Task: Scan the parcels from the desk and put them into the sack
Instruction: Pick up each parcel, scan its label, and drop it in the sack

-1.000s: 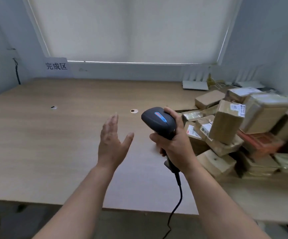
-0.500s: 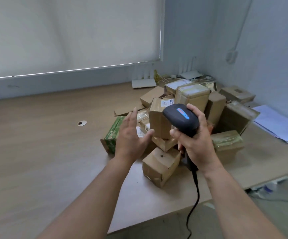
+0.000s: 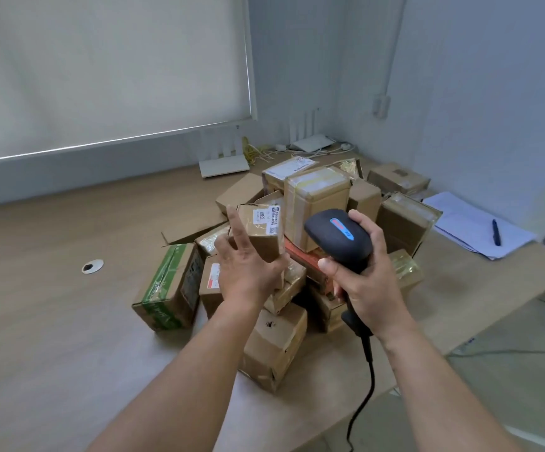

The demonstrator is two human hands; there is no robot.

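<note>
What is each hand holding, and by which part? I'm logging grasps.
The right hand grips the scanner by its handle. The left hand is open, holding nothing.

1. A white roller blind (image 3: 108,70) covers the window on the far wall.
2. A white router (image 3: 222,163) with upright antennas stands on the wood surface below the blind's right edge.
3. A second white router (image 3: 312,143) sits in the far corner, with yellow and white cables (image 3: 258,151) tangled between the two.
4. White paper sheets (image 3: 467,228) lie at the right, a dark pen (image 3: 496,232) resting on them.
5. A round cable grommet (image 3: 92,266) is set into the surface at the left.
</note>
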